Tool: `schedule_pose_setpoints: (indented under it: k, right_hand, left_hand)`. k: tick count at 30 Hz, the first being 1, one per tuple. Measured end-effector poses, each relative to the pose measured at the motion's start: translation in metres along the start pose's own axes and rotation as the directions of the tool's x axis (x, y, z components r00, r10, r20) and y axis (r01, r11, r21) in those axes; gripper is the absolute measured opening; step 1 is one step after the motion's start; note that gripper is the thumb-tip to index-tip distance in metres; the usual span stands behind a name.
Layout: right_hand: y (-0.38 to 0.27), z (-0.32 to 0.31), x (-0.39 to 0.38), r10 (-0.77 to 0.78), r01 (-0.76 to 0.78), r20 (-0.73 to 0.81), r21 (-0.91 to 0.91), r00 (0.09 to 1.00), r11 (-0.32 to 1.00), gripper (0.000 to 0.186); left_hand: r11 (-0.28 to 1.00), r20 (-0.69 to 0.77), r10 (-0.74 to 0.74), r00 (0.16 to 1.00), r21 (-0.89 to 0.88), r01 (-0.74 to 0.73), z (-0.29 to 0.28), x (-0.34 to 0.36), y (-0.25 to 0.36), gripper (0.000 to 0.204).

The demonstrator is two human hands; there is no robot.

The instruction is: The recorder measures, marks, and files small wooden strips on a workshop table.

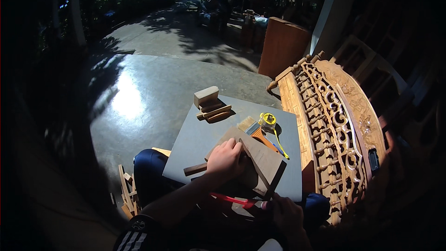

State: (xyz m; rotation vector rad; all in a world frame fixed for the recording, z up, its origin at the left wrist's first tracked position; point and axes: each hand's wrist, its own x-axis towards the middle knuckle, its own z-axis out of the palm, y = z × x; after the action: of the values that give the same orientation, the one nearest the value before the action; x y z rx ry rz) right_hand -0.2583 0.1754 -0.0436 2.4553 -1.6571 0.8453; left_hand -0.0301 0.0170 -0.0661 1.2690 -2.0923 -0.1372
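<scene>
A grey board [181, 158] lies across my lap. On it, my left hand [224, 158] has curled fingers gripping a brown wooden board [264, 165], along which runs a narrow dark strip. A dark wood piece [194, 169] pokes out to the left. My right hand [287, 214], in shadow at the board's lower corner, is closed on something unclear, beside a red tool [227, 197] with a purple end. Beyond them lie a paintbrush [258, 135], a yellow tape measure [268, 120], a pale block [206, 95] and small wood pieces [213, 114].
A carved wooden furniture piece [360, 111] stands close on the right, a brown panel [281, 49] behind it. Wood offcuts [127, 186] lie at lower left. A sunlit concrete floor [111, 125] leads to a driveway with parked dark vehicles [213, 14], a post [323, 23] and trees.
</scene>
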Motion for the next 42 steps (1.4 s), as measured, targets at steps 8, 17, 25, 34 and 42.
schedule_pose_setpoints:
  k: [8, 17, 25, 34, 42]
  right_hand:
    - [-0.003, 0.03, 0.045, 0.118, -0.103, -0.056, 0.219, 0.991, 0.97, 0.007]
    - [-0.011, -0.002, 0.002, 0.067, -0.06, -0.053, 0.114, 0.996, 0.992, 0.004]
    - [0.005, 0.034, 0.04, 0.097, -0.092, -0.027, 0.149, 0.995, 0.984, 0.008]
    - [-0.008, 0.018, 0.02, 0.202, -0.19, -0.029, 0.227, 0.979, 0.955, 0.012]
    - [-0.019, 0.01, 0.023, 0.168, -0.144, -0.096, 0.22, 0.981, 0.965, 0.01]
  left_hand:
    - [0.999, 0.012, 0.013, 1.0, -0.049, -0.012, 0.0, 0.002, 0.002, 0.029]
    - [0.999, 0.029, -0.016, 0.999, -0.032, 0.017, -0.005, 0.003, -0.004, 0.029]
    - [0.993, -0.006, 0.044, 0.999, -0.112, -0.044, 0.004, 0.003, -0.009, 0.03]
    - [0.998, -0.018, 0.013, 1.0, -0.066, -0.014, 0.005, 0.002, -0.008, 0.026]
    - [0.998, -0.015, 0.062, 0.998, 0.012, -0.062, 0.007, 0.0, -0.008, 0.027]
